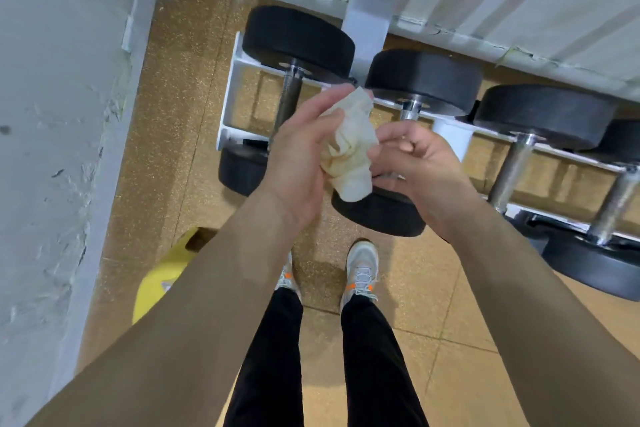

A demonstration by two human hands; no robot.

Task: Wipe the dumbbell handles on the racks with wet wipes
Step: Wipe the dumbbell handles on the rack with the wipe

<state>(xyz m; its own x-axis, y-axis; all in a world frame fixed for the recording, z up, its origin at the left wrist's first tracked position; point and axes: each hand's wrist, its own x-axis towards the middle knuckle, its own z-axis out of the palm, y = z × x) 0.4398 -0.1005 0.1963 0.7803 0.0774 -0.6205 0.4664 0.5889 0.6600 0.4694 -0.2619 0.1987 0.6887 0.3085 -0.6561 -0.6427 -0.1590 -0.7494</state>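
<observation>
Cream-coloured wet wipe (pixel 349 146), crumpled, is held between both hands above the left end of the white rack (pixel 228 104). Left hand (pixel 304 156) grasps it from the left, fingers extended along it; right hand (pixel 412 163) pinches its right side with curled fingers. Black dumbbells (pixel 426 80) lie side by side across the rack rails, steel handles (pixel 512 166) exposed. Neither hand touches a handle. A yellow object (pixel 156 281) sits on the floor beside the wall.

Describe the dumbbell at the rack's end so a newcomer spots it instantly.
Find the white rack by the grey wall. The leftmost dumbbell lies at its wall-side end, beside the left hand. Its handle looks dark, while its neighbours' are shiny.
</observation>
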